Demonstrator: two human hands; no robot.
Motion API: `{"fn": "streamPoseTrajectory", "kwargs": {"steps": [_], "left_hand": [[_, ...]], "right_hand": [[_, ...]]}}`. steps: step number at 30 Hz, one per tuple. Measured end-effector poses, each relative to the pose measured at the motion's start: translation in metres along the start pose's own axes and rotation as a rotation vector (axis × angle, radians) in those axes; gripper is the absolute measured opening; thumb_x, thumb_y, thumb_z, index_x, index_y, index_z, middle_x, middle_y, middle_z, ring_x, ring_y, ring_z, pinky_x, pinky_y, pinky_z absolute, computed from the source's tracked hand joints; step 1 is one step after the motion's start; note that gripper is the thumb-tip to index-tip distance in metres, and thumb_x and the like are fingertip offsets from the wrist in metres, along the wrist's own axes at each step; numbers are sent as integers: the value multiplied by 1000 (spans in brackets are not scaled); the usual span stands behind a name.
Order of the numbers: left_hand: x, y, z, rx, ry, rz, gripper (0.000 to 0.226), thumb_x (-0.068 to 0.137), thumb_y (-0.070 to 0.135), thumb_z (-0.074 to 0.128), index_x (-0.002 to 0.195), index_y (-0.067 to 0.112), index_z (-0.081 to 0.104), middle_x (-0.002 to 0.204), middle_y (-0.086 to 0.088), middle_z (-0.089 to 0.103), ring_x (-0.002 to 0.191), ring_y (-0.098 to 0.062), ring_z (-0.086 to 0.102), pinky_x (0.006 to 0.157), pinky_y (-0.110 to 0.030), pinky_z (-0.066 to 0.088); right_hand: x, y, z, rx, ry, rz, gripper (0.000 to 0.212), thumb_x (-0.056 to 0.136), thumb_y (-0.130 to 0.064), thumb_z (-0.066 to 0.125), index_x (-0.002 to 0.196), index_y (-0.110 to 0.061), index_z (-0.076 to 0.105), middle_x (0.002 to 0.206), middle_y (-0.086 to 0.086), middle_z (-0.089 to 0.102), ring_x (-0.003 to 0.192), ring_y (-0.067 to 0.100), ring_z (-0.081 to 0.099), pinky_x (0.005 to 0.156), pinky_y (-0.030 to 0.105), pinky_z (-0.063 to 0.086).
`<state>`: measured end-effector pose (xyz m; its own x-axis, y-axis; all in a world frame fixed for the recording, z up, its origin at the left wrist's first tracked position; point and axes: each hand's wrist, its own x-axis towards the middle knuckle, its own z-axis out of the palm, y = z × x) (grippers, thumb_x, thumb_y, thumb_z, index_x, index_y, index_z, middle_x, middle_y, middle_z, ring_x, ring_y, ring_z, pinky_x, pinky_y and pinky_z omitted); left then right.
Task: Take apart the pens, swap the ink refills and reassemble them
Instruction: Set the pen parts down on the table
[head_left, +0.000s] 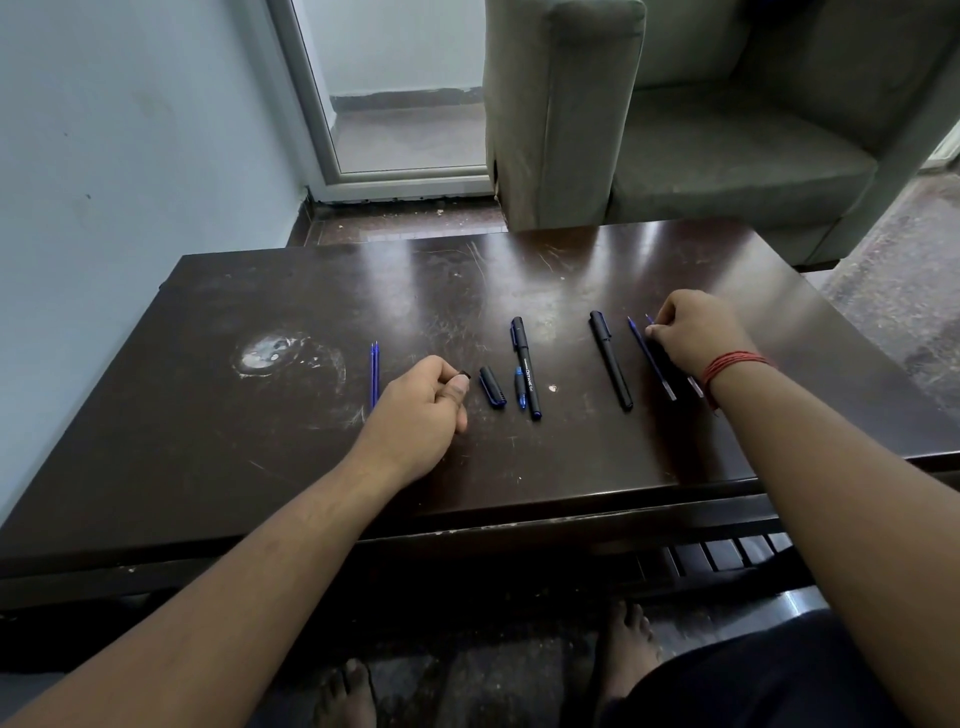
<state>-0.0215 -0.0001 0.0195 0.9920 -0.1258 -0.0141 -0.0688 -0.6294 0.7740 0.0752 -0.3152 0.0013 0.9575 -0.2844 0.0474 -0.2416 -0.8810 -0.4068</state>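
On the dark table lie two capped black pens, one with blue trim in the middle and a plain one to its right. A loose cap and a short blue-tipped piece lie beside the middle pen. Two blue refills lie side by side at the left. My left hand holds a small black pen part between thumb and fingers. My right hand pinches the tip of a blue refill; another blue refill lies just left of it, with a dark barrel partly hidden under the hand.
A grey armchair stands behind the table's far edge. A pale wall is on the left and a glass door at the back. A white scuffed patch marks the table's left part. My bare feet show below the near edge.
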Motion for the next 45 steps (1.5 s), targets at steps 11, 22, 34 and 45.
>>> {"fn": "streamPoseTrajectory", "kwargs": {"steps": [11,22,34,45], "left_hand": [[-1,0,1,33,-32,-1,22,107,26,41,88,25,52,67,6,65,45,2,47,53,-17,35],[-1,3,0,18,-36,-1,22,107,24,41,87,24,52,66,7,64,44,3,47,54,-19,35],[0,2,-1,28,-39,4,22,107,24,41,88,23,52,67,6,64,43,3,47,47,-11,36],[3,-1,-1,21,-24,6,22,106,25,41,88,22,53,67,6,65,45,2,47,55,-20,36]], "right_hand": [[2,-4,8,5,15,-21,16,87,-28,68,78,-16,62,96,13,65,90,31,59,73,30,43],[1,-7,8,-21,0,-41,25,88,-36,66,86,-11,65,96,14,67,95,31,60,72,29,42],[2,-7,10,-92,3,-32,15,87,-21,61,89,-7,65,98,18,65,91,38,61,76,36,52],[-4,-17,2,-39,43,-1,24,91,-28,57,94,-5,64,100,21,66,96,41,60,82,40,53]]}}
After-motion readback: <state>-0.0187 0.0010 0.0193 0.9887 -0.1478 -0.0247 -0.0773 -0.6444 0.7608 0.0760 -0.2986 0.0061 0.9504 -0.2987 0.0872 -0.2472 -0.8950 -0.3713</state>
